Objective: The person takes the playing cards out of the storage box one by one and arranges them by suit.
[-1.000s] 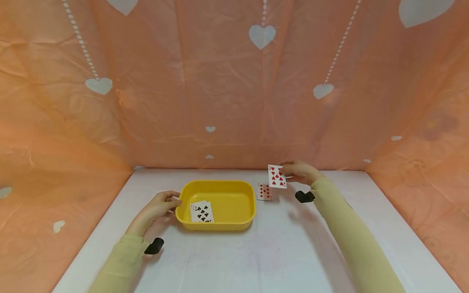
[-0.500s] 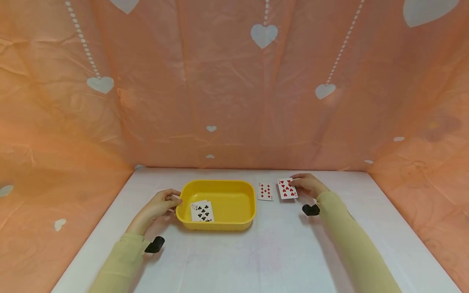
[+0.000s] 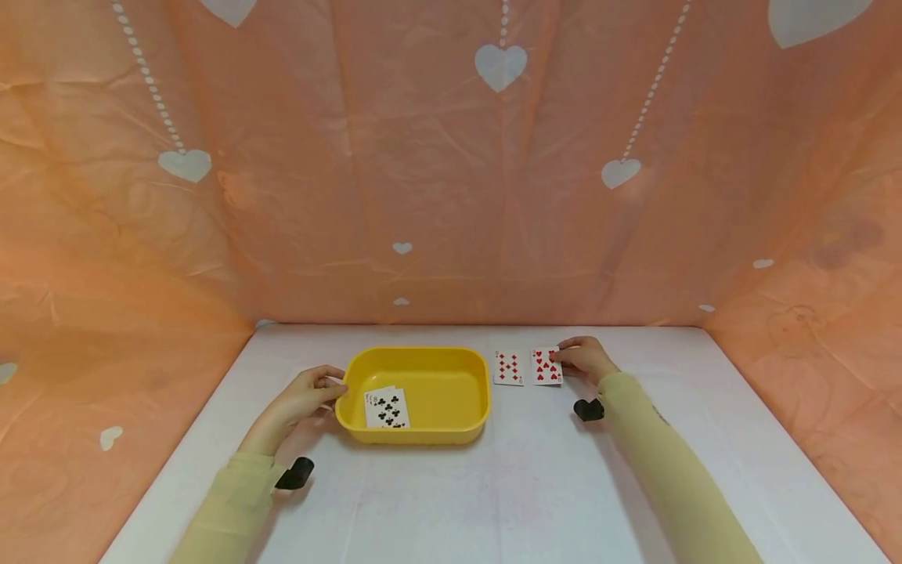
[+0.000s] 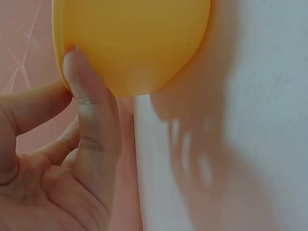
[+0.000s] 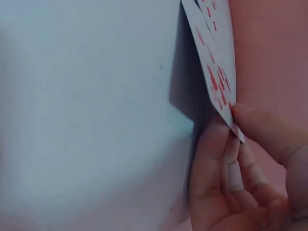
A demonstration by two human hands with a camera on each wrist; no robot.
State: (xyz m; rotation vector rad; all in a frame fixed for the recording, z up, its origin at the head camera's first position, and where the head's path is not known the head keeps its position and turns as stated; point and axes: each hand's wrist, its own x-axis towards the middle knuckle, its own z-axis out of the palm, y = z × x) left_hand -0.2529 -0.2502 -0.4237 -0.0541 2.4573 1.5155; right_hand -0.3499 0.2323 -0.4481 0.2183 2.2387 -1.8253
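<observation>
A yellow tray (image 3: 451, 395) stands on the table, with black club cards (image 3: 387, 408) overlapping in its left part. My left hand (image 3: 301, 395) pinches the tray's left rim, thumb on the inner side in the left wrist view. To the right of the tray a ten of diamonds (image 3: 509, 368) lies face up. Beside it, my right hand (image 3: 586, 359) pinches a playing card with red hearts (image 3: 546, 366) by its right edge. In the right wrist view the thumb (image 5: 262, 130) presses on its face, fingers underneath, and the card tilts just above the table.
The white table (image 3: 507, 493) runs back to an orange curtain (image 3: 451, 196) with pale hearts. The curtain also hangs along both sides. A black wrist device (image 3: 294, 474) sits by the left sleeve and another black device (image 3: 589, 410) by the right.
My right hand has lowered the heart card from above the table to beside the diamond card, first swinging right, then slightly back left. The left hand keeps its grip on the tray.
</observation>
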